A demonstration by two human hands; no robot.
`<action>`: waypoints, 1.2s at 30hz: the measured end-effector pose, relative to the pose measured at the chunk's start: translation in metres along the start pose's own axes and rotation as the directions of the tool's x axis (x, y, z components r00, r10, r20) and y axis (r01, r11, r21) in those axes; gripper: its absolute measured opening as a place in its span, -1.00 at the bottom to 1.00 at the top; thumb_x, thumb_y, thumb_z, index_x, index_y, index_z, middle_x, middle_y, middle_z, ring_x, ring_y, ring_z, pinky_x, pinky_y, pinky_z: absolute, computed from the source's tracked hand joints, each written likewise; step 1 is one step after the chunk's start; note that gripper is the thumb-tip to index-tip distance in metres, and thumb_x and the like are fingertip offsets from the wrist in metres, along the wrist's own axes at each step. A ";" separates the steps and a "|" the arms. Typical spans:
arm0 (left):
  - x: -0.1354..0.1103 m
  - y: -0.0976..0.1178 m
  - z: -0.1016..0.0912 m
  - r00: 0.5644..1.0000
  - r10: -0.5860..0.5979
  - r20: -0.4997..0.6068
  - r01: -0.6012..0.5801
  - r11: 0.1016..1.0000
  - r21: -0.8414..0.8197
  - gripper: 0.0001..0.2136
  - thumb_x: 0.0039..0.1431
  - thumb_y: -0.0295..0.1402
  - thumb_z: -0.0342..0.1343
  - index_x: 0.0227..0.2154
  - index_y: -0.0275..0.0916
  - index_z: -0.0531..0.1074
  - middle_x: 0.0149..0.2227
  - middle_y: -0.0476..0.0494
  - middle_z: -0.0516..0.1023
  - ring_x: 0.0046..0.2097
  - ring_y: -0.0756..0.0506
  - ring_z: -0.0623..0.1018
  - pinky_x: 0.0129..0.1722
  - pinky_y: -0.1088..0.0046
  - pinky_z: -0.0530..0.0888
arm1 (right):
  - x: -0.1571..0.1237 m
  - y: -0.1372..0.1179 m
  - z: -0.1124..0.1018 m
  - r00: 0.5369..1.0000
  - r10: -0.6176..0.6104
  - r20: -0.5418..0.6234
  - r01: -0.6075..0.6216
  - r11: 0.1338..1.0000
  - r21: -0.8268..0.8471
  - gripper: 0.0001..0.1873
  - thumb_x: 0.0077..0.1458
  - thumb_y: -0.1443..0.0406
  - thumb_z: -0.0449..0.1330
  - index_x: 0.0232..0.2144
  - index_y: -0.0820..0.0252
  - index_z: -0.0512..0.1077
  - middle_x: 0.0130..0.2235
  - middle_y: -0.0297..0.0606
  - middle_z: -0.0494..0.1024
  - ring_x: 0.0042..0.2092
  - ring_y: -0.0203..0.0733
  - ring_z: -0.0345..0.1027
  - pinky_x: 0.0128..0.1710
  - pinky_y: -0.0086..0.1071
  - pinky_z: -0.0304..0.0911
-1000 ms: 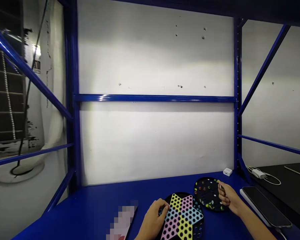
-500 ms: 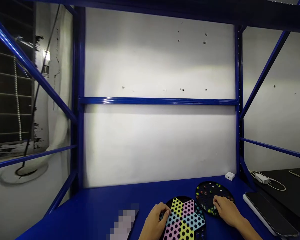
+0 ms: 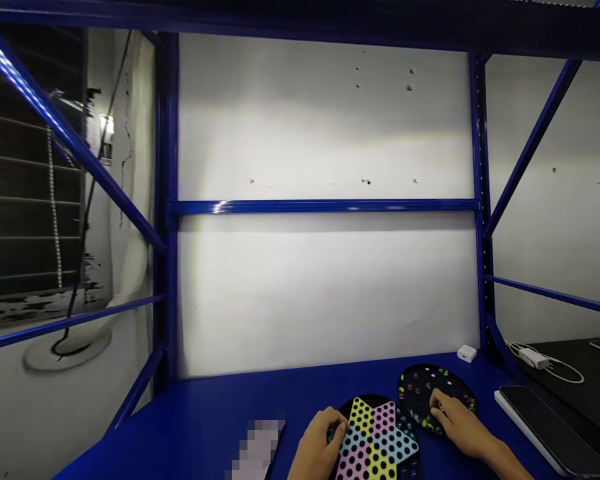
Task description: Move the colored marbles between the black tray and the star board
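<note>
A star-shaped Chinese checkers board point(image 3: 373, 440) in yellow, pink and pale blue, dotted with black holes, lies in a round black tray at the bottom of the view. My left hand point(image 3: 317, 443) grips its left edge with curled fingers and thumb. To the upper right is a second round black tray point(image 3: 414, 400), holding many small coloured marbles point(image 3: 427, 423) along its near side and scattered at the back. Over this tray's right part, my right hand point(image 3: 457, 423) has thumb and forefinger bent toward each other; whatever is between the fingertips is too small to tell.
A blurred pale phone-like slab point(image 3: 255, 450) lies left of the board on the blue tabletop point(image 3: 215, 407). Toward the right is a dark-screened device point(image 3: 555, 427). A small white box point(image 3: 467, 353) sits at the back, near a blue rack post point(image 3: 480, 233). A white charger point(image 3: 534, 358) rests farther right.
The whole view has shifted slightly, so everything appears a little farther right. The right thumb and forefinger look slightly farther apart over the marble tray. My left hand stays at the board's edge.
</note>
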State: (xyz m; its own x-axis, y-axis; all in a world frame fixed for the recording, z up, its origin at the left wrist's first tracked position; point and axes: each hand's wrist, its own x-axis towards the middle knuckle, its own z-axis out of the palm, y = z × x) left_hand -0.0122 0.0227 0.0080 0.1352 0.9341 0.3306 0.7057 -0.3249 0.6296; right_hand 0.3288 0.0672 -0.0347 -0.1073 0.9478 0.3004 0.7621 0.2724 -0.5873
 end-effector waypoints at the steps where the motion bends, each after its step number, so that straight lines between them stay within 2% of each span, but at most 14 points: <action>1: 0.000 0.000 0.000 1.000 -0.003 0.005 0.003 1.000 0.003 -0.73 0.27 -0.16 -0.10 -0.38 -0.12 0.44 -0.25 -0.11 0.58 -0.15 -0.17 0.53 -0.08 0.29 0.44 | 0.004 -0.002 -0.002 0.999 0.048 -0.007 -0.045 0.972 0.231 -0.78 0.16 0.07 0.07 -0.43 0.02 0.32 -0.48 -0.35 0.40 -0.45 -0.22 0.30 -0.43 -0.38 0.20; 2: 0.000 0.000 0.000 1.000 -0.006 0.010 0.006 1.000 0.006 -0.73 0.27 -0.15 -0.11 -0.38 -0.12 0.44 -0.24 -0.11 0.58 -0.15 -0.17 0.53 -0.08 0.29 0.44 | 0.008 -0.004 -0.005 0.995 0.101 0.008 -0.093 0.876 0.473 -0.71 0.15 0.00 0.06 -0.44 0.03 0.29 -0.53 -0.39 0.32 -0.54 -0.28 0.19 -0.52 -0.40 0.13; 4: 0.001 0.000 0.000 1.000 -0.010 0.016 0.010 1.000 0.012 -0.71 0.28 -0.14 -0.13 -0.37 -0.12 0.44 -0.24 -0.11 0.57 -0.15 -0.17 0.52 -0.08 0.28 0.43 | 0.014 -0.009 -0.013 0.974 0.209 0.091 -0.196 0.560 0.805 -0.63 0.12 -0.08 0.04 -0.41 0.05 0.27 -0.56 -0.48 0.17 -0.65 -0.39 -0.07 -0.65 -0.46 -0.09; 6: 0.001 0.000 0.000 1.000 -0.011 0.018 0.011 1.000 0.016 -0.71 0.29 -0.14 -0.13 -0.37 -0.12 0.44 -0.24 -0.11 0.57 -0.14 -0.17 0.52 -0.08 0.28 0.43 | 0.018 -0.014 -0.019 0.952 0.250 0.174 -0.251 0.320 0.913 -0.62 0.09 -0.08 0.07 -0.35 0.08 0.28 -0.54 -0.51 0.15 -0.67 -0.46 -0.18 -0.67 -0.50 -0.23; 7: 0.001 0.001 0.000 1.000 -0.014 0.021 0.014 1.000 0.019 -0.71 0.28 -0.14 -0.12 -0.37 -0.12 0.44 -0.23 -0.11 0.58 -0.14 -0.17 0.52 -0.07 0.29 0.43 | 0.019 -0.015 -0.020 0.948 0.250 0.196 -0.265 0.281 0.922 -0.63 0.09 -0.06 0.09 -0.35 0.09 0.28 -0.53 -0.51 0.16 -0.67 -0.47 -0.18 -0.67 -0.50 -0.25; 9: 0.001 0.001 0.000 0.999 -0.023 0.026 0.022 0.999 0.030 -0.71 0.28 -0.14 -0.12 -0.37 -0.11 0.44 -0.23 -0.10 0.58 -0.13 -0.17 0.52 -0.07 0.29 0.42 | 0.020 -0.017 -0.018 0.944 0.255 0.208 -0.293 0.360 0.886 -0.64 0.08 -0.05 0.10 -0.40 0.10 0.26 -0.55 -0.52 0.15 -0.67 -0.46 -0.18 -0.66 -0.48 -0.27; 11: 0.001 0.000 0.000 0.999 -0.024 0.028 0.022 0.999 0.039 -0.71 0.28 -0.14 -0.13 -0.36 -0.11 0.44 -0.23 -0.09 0.58 -0.14 -0.16 0.52 -0.07 0.31 0.42 | 0.022 -0.018 -0.012 0.956 0.248 0.158 -0.279 0.589 0.759 -0.62 0.11 -0.05 0.06 -0.49 0.10 0.21 -0.59 -0.50 0.14 -0.67 -0.42 -0.13 -0.65 -0.46 -0.22; 13: 0.001 -0.002 0.001 0.999 -0.021 0.025 0.020 0.999 0.044 -0.71 0.28 -0.14 -0.13 -0.36 -0.11 0.44 -0.23 -0.08 0.58 -0.14 -0.15 0.52 -0.08 0.33 0.43 | 0.024 -0.020 -0.005 0.981 0.185 0.057 -0.188 0.839 0.511 -0.61 0.16 -0.01 0.01 -0.55 0.11 0.18 -0.59 -0.43 0.22 -0.60 -0.34 0.07 -0.59 -0.43 -0.04; 14: 0.001 -0.003 0.001 1.000 -0.020 0.023 0.019 0.999 0.047 -0.71 0.28 -0.13 -0.13 -0.36 -0.11 0.45 -0.24 -0.08 0.58 -0.14 -0.15 0.52 -0.09 0.34 0.43 | 0.025 -0.023 -0.002 0.990 0.140 0.010 -0.135 0.925 0.355 -0.62 0.18 0.03 -0.02 -0.55 0.12 0.20 -0.55 -0.37 0.30 -0.53 -0.28 0.20 -0.52 -0.41 0.06; 16: 0.001 -0.004 0.002 1.000 -0.019 0.021 0.018 0.999 0.050 -0.70 0.29 -0.14 -0.14 -0.36 -0.12 0.45 -0.24 -0.09 0.58 -0.15 -0.15 0.53 -0.09 0.35 0.44 | 0.027 -0.032 0.003 0.998 0.058 -0.033 -0.057 0.997 0.051 -0.65 0.25 0.12 -0.08 -0.49 0.14 0.29 -0.42 -0.25 0.47 -0.34 -0.16 0.38 -0.36 -0.37 0.17; 19: 0.001 -0.004 0.002 1.000 -0.015 0.016 0.014 0.999 0.050 -0.71 0.29 -0.16 -0.13 -0.36 -0.11 0.45 -0.24 -0.09 0.58 -0.15 -0.15 0.53 -0.09 0.35 0.44 | 0.028 -0.050 0.011 1.000 0.017 0.011 -0.013 0.958 -0.285 -0.63 0.31 0.24 -0.15 -0.32 0.16 0.43 -0.25 -0.11 0.59 -0.21 -0.07 0.48 -0.25 -0.32 0.22; 23: 0.001 -0.001 0.001 1.000 -0.001 0.014 0.001 0.999 0.043 -0.73 0.28 -0.17 -0.11 -0.37 -0.10 0.45 -0.24 -0.09 0.59 -0.15 -0.16 0.53 -0.10 0.33 0.44 | 0.028 -0.068 0.024 0.995 -0.011 0.104 0.062 0.857 -0.511 -0.62 0.31 0.34 -0.11 -0.16 0.17 0.51 -0.15 -0.01 0.61 -0.14 0.01 0.52 -0.19 -0.30 0.28; 29: 0.003 -0.004 0.002 1.000 0.020 -0.001 -0.020 1.000 0.019 -0.75 0.27 -0.19 -0.09 -0.37 -0.11 0.46 -0.26 -0.09 0.58 -0.16 -0.15 0.53 -0.10 0.30 0.43 | 0.026 -0.070 0.027 0.987 -0.021 0.159 0.103 0.841 -0.532 -0.56 0.32 0.37 -0.16 -0.09 0.30 0.51 -0.14 0.10 0.61 -0.13 0.08 0.53 -0.17 -0.23 0.32; 36: 0.004 0.002 0.002 0.999 0.045 0.017 -0.046 0.998 0.031 -0.75 0.27 -0.22 -0.10 -0.36 -0.15 0.45 -0.24 -0.10 0.58 -0.14 -0.15 0.52 -0.06 0.27 0.39 | 0.026 -0.068 0.016 0.956 -0.083 0.280 0.221 0.832 -0.509 -0.59 0.36 0.25 -0.15 -0.06 0.30 0.45 -0.12 0.06 0.60 -0.09 0.06 0.51 -0.15 -0.24 0.27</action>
State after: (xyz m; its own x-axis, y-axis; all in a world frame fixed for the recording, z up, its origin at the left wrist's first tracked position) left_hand -0.0085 0.0258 0.0093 0.1790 0.9208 0.3466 0.7202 -0.3627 0.5915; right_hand 0.2645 0.0760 0.0011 -0.3445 0.9304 0.1252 0.9353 0.3517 -0.0399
